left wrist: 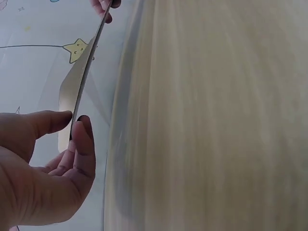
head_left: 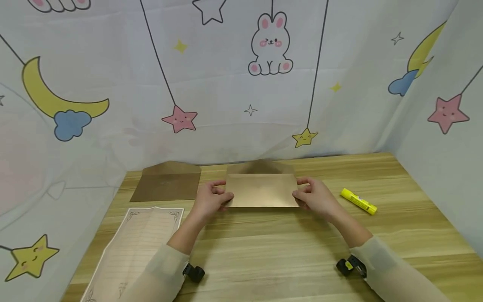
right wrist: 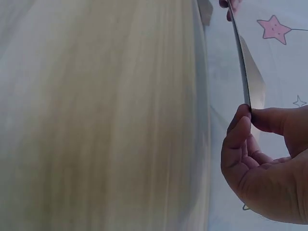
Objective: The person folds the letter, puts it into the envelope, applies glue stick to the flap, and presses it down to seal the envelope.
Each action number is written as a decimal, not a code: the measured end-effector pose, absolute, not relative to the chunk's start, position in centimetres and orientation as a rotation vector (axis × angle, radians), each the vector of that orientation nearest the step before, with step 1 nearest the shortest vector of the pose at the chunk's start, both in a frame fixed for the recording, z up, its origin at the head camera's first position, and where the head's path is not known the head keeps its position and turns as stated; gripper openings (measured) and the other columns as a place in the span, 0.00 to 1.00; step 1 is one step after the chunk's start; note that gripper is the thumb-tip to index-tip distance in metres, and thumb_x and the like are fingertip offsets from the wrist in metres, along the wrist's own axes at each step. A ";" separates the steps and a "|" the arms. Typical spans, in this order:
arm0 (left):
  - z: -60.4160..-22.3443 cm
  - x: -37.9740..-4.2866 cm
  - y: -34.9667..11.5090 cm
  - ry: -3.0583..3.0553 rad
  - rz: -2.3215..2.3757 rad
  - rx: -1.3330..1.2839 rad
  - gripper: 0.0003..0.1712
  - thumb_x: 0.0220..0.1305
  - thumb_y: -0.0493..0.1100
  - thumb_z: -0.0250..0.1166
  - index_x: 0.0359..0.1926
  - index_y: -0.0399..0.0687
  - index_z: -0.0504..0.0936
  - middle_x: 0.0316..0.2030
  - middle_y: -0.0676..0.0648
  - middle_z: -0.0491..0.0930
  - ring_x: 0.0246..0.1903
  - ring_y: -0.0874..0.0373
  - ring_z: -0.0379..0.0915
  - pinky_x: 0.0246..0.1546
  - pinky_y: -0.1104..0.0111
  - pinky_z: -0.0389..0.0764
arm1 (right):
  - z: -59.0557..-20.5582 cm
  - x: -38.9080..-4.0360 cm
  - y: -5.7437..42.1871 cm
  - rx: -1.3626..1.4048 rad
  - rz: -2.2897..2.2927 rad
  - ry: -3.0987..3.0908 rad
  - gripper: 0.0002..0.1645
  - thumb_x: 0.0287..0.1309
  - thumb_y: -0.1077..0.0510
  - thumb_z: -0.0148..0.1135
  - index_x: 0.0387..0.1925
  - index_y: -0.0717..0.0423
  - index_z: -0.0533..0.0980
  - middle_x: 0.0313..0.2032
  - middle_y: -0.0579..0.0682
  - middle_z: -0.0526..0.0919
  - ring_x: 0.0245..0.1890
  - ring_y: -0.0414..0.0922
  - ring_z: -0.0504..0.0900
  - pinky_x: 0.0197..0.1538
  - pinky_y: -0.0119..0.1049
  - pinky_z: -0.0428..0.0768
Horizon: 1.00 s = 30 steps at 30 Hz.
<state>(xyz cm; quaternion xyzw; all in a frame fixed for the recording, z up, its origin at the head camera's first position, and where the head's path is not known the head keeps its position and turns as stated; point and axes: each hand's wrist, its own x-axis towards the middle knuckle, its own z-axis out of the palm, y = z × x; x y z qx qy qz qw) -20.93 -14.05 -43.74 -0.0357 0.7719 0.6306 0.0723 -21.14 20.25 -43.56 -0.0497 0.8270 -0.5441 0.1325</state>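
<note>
A gold-brown envelope (head_left: pixel 261 191) with its pointed flap raised at the back is held above the table between both hands. My left hand (head_left: pixel 212 198) pinches its left edge, thumb on the near face. At the opposite edge my right hand (head_left: pixel 317 197) pinches it the same way. From the left wrist view the envelope (left wrist: pixel 83 79) appears nearly edge-on, gripped between thumb and fingers of the left hand (left wrist: pixel 53 168). In the right wrist view the right hand (right wrist: pixel 269 163) likewise grips the thin edge of the envelope (right wrist: pixel 242 62).
Another brown envelope (head_left: pixel 166 187), flap up, lies at the back left of the wooden table (head_left: pixel 264 256). Lined letter paper (head_left: pixel 139 243) with an ornate border lies in front of it, partly under the left arm. A yellow glue stick (head_left: pixel 358 201) lies at right.
</note>
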 end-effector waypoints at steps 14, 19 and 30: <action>-44.3 -20.1 -13.9 2.633 1.295 0.092 0.28 0.67 0.41 0.75 0.63 0.31 0.81 0.36 0.48 0.83 0.32 0.57 0.76 0.33 0.66 0.77 | -44.0 -21.0 20.6 -0.170 -1.133 2.585 0.29 0.73 0.61 0.64 0.67 0.74 0.69 0.37 0.53 0.85 0.27 0.45 0.82 0.32 0.40 0.83; -44.3 -20.0 -13.9 2.646 1.208 0.157 0.30 0.68 0.41 0.74 0.65 0.28 0.79 0.33 0.49 0.82 0.28 0.58 0.73 0.30 0.67 0.74 | -43.9 -21.0 20.4 -0.178 -1.080 2.590 0.30 0.72 0.62 0.66 0.67 0.76 0.70 0.35 0.52 0.84 0.27 0.44 0.81 0.33 0.38 0.81; -44.3 -19.7 -13.4 2.735 1.027 0.248 0.37 0.60 0.38 0.80 0.67 0.26 0.77 0.24 0.51 0.76 0.22 0.60 0.67 0.26 0.68 0.69 | -43.7 -20.9 20.0 -0.208 -0.955 2.664 0.32 0.70 0.61 0.68 0.67 0.77 0.71 0.37 0.53 0.82 0.32 0.45 0.79 0.36 0.38 0.78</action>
